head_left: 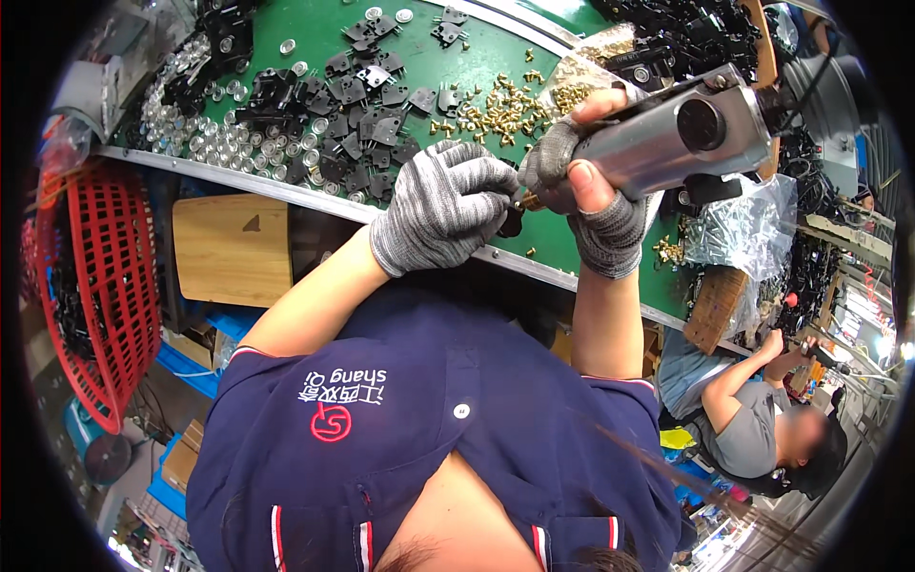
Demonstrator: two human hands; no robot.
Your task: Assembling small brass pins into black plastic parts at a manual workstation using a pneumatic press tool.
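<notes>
My right hand (602, 214), in a grey knitted glove with bare thumb and fingertip, is wrapped round a silver power screwdriver (667, 143). The tool lies slanted, its brass-coloured tip (534, 202) pointing left toward my other hand. My left hand (443, 205), fully gloved in the same grey knit, is closed in a pinch on a small black part (512, 224). Its fingers hide most of that part. The tip is close to it; whether they touch is hidden. Just beyond my hands lie loose brass screws (496, 110) and a pile of flat black plastic pieces (367, 124).
Many clear round discs (257, 148) cover the left of the green bench (324, 29), which has a metal edge. A red plastic basket (105, 286) stands left beside a wooden stool (232, 250). Clear plastic bags (739, 224) lie right. Another person (753, 419) works at far right.
</notes>
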